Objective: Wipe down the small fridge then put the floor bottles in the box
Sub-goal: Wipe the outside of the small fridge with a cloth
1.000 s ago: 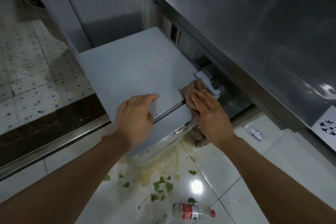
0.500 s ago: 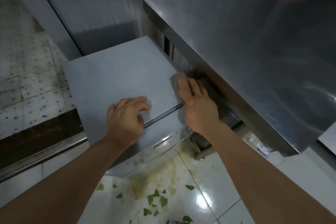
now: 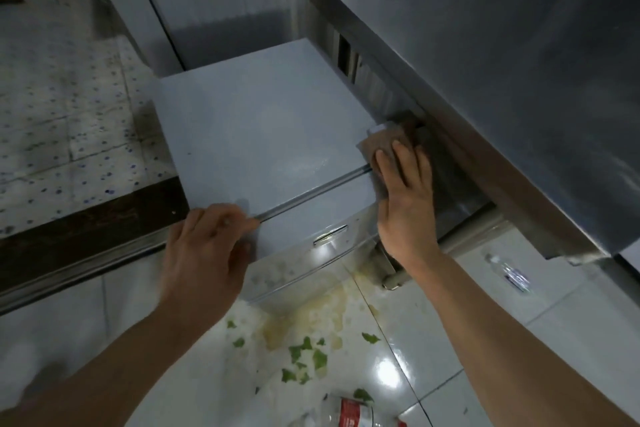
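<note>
Glossy white floor tiles (image 3: 485,340), littered with green scraps. Right hand (image 3: 405,198) flat, pressing soft brown cloth (image 3: 381,140) on small grey fridge (image 3: 263,135); left hand (image 3: 204,253) curled over front edge. Light, crushable clear plastic bottles (image 3: 349,412) on floor; best gripped mid-body.

Both bare forearms are reaching forward and down from the lower edge of the view, the left one slanting in from the lower left, the right one from the lower right. The left hand (image 3: 207,253) is lying back-up with its fingers (image 3: 230,218) curling over an edge and its thumb tucking in on the inner side. The right hand (image 3: 407,198) is lying flat, palm down, its fingers (image 3: 398,163) stretching straight and close together, pressing downward, with the wrist bending slightly behind it
</note>
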The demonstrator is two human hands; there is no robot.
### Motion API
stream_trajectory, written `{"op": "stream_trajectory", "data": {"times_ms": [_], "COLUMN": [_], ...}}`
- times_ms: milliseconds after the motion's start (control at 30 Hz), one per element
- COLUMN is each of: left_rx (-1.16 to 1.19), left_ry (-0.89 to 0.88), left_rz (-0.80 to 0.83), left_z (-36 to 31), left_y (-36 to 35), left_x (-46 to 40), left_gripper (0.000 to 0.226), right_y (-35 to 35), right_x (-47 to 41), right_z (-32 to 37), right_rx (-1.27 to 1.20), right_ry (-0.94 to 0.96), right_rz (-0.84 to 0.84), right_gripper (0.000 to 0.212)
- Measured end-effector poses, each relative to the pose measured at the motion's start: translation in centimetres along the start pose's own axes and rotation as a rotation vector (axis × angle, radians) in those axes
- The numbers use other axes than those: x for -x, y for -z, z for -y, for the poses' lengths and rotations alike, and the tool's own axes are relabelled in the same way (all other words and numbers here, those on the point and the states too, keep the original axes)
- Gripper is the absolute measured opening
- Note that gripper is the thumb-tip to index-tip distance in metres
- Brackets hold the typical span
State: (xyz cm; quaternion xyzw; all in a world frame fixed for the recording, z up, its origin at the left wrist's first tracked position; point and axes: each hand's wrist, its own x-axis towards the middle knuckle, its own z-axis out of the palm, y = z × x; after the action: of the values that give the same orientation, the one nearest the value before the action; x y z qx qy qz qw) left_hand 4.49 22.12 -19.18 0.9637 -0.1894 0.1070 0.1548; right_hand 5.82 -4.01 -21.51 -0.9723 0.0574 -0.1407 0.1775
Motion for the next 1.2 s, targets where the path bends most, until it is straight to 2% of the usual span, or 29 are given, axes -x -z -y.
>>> {"op": "stream_trajectory", "data": {"times_ms": [67, 200, 333, 433, 567, 667, 767, 933, 1000, 1200], "left_rx": [0.039, 0.120, 0.181, 0.204, 0.245, 0.222, 0.235, 0.273, 0.280, 0.287], "left_ry": [0.028, 0.114, 0.140, 0.117, 0.165, 0.217, 0.257, 0.305, 0.307, 0.292], "left_rz": [-0.010, 0.055, 0.091, 0.144, 0.171, 0.183, 0.165, 0.137, 0.136, 0.130], "left_z": [0.3, 0.5, 2.2, 3.3, 4.2, 5.0, 5.7, 6.7, 6.8, 7.0], "left_y": [-0.2, 0.4, 2.1, 3.6, 5.3, 5.6, 5.8, 6.4, 6.5, 6.8], "left_x": [0.6, 1.3, 3.0, 3.8, 3.5, 3.3, 3.5, 4.9, 5.5, 7.2], "left_gripper": [0.028, 0.039, 0.045, 0.039, 0.040, 0.048, 0.050, 0.051, 0.051, 0.050], "right_y": [-0.9, -2.7, -2.8, -1.6, -0.4, -1.1, -2.5, -3.3, -3.5, -2.8], "right_x": [1.8, 5.2, 7.2, 5.1, 0.7, 0.2, 1.2, 3.6, 5.3, 10.2], "right_z": [2.2, 8.6, 12.6, 10.6, 7.2, 9.1, 12.6, 17.8, 19.5, 20.0], "right_rx": [-0.044, -0.132, -0.182, -0.015, 0.340, 0.224, 0.078, -0.100, -0.144, -0.188], "right_ry": [0.007, 0.076, 0.284, 0.339, 0.129, 0.031, 0.189, 0.433, 0.459, 0.456], "right_rz": [-0.055, -0.040, 0.087, 0.206, 0.384, 0.324, 0.208, 0.156, 0.226, 0.176], "right_gripper": [0.054, 0.056, 0.057, 0.052, 0.065, 0.058, 0.051, 0.040, 0.038, 0.026]}}
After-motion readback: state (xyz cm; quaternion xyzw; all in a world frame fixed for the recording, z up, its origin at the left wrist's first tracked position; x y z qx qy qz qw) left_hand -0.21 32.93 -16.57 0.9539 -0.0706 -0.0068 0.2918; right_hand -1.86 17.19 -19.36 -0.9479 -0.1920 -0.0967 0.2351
